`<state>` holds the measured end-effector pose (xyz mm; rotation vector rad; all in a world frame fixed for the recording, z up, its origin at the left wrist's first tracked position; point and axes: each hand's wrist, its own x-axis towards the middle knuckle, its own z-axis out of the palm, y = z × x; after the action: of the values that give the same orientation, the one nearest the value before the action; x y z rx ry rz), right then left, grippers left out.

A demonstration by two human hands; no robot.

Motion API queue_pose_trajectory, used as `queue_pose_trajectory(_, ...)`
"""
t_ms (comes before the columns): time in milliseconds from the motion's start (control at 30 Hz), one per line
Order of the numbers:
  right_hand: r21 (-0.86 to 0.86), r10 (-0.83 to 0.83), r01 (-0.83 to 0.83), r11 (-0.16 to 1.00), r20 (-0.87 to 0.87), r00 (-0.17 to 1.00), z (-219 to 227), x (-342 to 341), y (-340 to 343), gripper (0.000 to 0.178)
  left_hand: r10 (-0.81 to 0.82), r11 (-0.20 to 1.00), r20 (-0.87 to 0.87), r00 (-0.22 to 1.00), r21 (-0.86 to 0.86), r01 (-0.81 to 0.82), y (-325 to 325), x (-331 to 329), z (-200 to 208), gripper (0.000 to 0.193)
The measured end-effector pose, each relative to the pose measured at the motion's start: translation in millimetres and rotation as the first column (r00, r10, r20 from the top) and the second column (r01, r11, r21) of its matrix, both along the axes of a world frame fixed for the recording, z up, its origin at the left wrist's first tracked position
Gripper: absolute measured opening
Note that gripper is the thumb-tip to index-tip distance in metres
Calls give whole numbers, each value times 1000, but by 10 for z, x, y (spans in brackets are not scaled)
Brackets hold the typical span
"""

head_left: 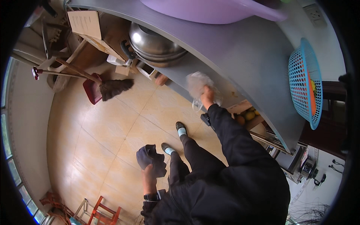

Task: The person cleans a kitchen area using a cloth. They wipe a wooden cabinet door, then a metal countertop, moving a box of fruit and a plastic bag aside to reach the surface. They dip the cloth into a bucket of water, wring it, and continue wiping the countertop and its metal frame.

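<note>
The right hand is closed around a clear plastic bag, just in front of the grey table, near its lower shelf; the bag is blurred, and how tightly the fingers grip it I cannot tell. The left hand is well apart from the table, out over the floor, its fingers curled around a crumpled dark cloth. Under the table top, a metal pot sits on the shelf, and some fruit lies in a box at the table's right part. On the table stand a purple basin and, at its right end, a blue basket. Left of the table, a broom rests beside a red dustpan
</note>
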<state>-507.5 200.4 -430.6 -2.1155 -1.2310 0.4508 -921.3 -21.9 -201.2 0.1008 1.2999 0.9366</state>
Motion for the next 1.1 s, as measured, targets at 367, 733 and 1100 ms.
queue_pose_trajectory(367, -82, 622, -657, 750, 428, 656, 1221, -1093, -264, 14, -70, 996, -83, 994, 46, 74, 176, -130, -92, 62)
queue_pose_trajectory(733, 76, 736, -860, 504, 483, 474, 2064, -1370, -192, 9, 64, 990, 40, 997, 125, -68, 278, -71, 304, 64)
queue_pose_trajectory(1100, 102, 803, -972, 212, 548, 233, 2658, -1943, -17, 11, 211, 941, 70, 975, 256, -222, 384, -476, 375, 54)
